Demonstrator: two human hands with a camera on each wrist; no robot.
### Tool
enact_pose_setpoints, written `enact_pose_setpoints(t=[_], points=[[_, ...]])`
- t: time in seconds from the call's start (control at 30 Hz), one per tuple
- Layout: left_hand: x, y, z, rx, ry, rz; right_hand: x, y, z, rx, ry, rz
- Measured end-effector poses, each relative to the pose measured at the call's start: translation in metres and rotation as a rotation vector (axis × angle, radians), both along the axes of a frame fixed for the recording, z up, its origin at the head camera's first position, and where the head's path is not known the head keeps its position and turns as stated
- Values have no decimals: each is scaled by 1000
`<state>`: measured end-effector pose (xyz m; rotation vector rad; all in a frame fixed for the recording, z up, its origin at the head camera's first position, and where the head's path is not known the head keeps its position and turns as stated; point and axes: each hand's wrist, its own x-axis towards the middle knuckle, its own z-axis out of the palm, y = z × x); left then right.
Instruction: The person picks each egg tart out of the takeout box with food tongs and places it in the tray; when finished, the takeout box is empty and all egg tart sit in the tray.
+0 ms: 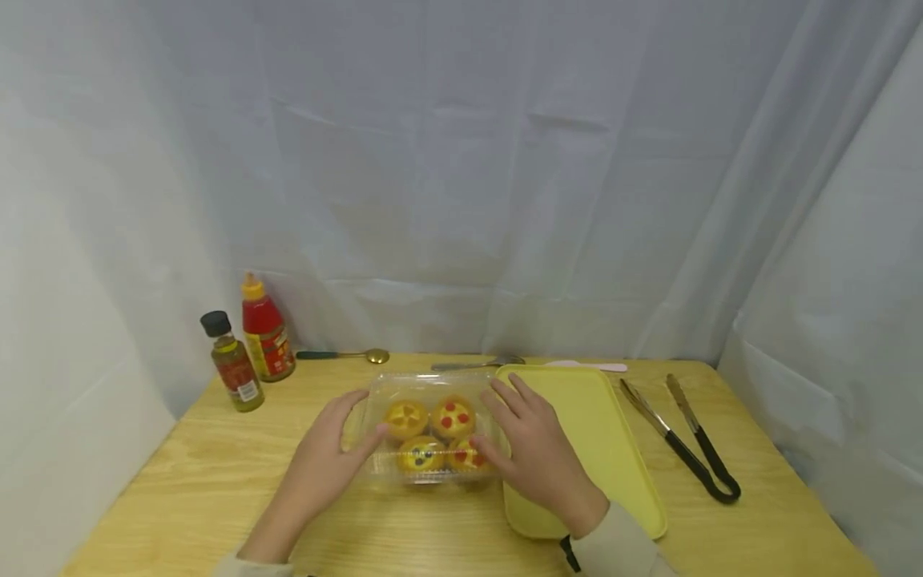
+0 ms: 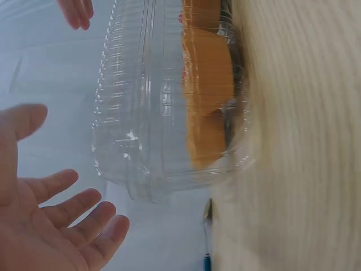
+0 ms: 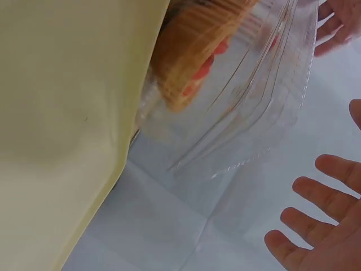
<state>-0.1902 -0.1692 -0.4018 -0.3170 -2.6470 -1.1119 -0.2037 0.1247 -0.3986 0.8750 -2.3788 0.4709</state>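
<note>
A clear plastic clamshell box (image 1: 433, 390) sits on the table, its lid lying over several small round tarts (image 1: 407, 420). Some tarts carry red dots and one (image 1: 421, 454) has blue ones. My left hand (image 1: 328, 449) is spread at the box's left side; in the left wrist view its fingers (image 2: 87, 212) are apart from the plastic. On the opposite side, my right hand (image 1: 541, 453) hovers over the box's right edge and part of the yellow tray (image 1: 602, 433). Its fingers (image 3: 318, 197) are extended with a gap to the lid.
Black-handled tongs (image 1: 695, 449) lie right of the tray. A red sauce bottle (image 1: 267, 332) and a black-capped bottle (image 1: 234, 365) stand at the back left. Along the back edge lie a gold spoon (image 1: 376, 356), a grey-handled utensil (image 1: 469, 365) and a pink-handled utensil (image 1: 609, 367).
</note>
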Motion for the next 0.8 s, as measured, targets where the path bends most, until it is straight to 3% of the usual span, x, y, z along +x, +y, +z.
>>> enact_pose_setpoints(t=[0.2, 0.4, 0.57, 0.8], points=[[3, -11, -4, 152, -95, 29, -1, -24, 0, 17, 63, 95], [9, -22, -12, 228, -189, 56, 0, -49, 3, 57, 63, 171], [14, -28, -19, 353, -307, 64, -1, -69, 4, 132, 45, 182], [9, -32, -28, 501, -412, 56, -6, -93, 0, 242, 63, 182]])
